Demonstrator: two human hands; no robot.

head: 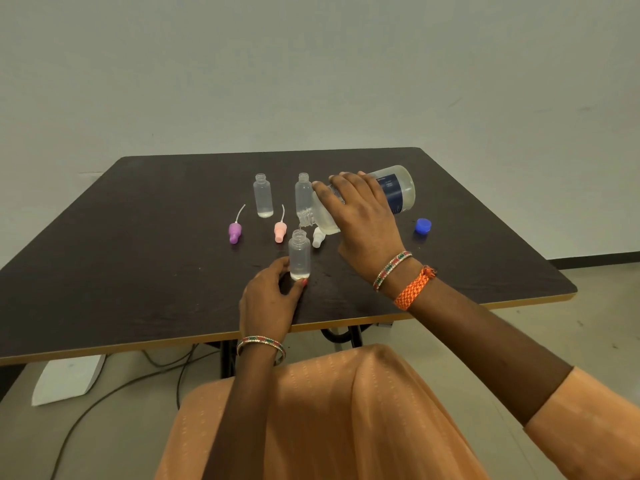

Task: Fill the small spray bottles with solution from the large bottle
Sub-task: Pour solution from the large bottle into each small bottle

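Observation:
My right hand grips the large clear bottle, tilted with its open neck down and to the left. A thin stream runs from the neck into a small clear bottle standing upright below it. My left hand holds that small bottle at its base; a little liquid lies in its bottom. Two more small bottles stand open behind: one at the left with a little liquid, one partly hidden by the large bottle.
On the dark table lie a purple spray cap, a pink one and a white one half hidden behind the held bottle. A blue screw cap sits to the right. Cables run on the floor beneath.

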